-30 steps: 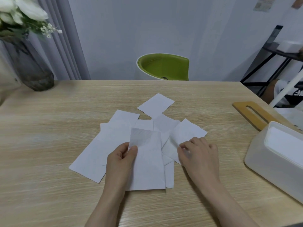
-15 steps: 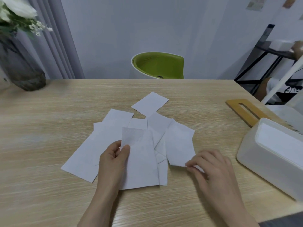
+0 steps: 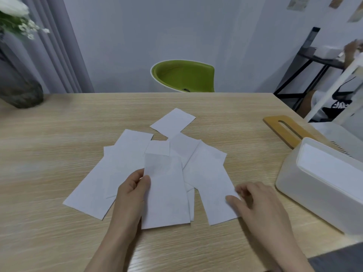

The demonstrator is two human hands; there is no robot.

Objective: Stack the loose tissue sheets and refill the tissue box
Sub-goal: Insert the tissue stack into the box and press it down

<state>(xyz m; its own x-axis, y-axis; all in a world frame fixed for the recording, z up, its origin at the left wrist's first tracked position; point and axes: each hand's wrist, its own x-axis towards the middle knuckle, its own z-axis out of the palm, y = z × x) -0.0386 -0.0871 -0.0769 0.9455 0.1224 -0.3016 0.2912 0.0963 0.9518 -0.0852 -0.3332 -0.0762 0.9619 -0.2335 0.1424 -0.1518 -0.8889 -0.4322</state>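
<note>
Head view, near edge of table (image 3: 59, 242): left hand (image 3: 132, 195) pinching middle tissue sheet (image 3: 166, 193) at its left edge; right hand (image 3: 255, 201), fingers loosely curled, now dragging right-hand sheet (image 3: 210, 183) nearer; gathering barely begun; tissue box (image 3: 322, 183) open, right edge; lid (image 3: 284, 128) behind it.

Right of the right hand's grip (image 3: 253, 201), the tissue box (image 3: 322, 185) runs off the frame edge. Its blurred fingers (image 3: 243, 190) hide their hold. Left of the left grip (image 3: 135, 185), the vase (image 3: 19, 91) is cropped.
</note>
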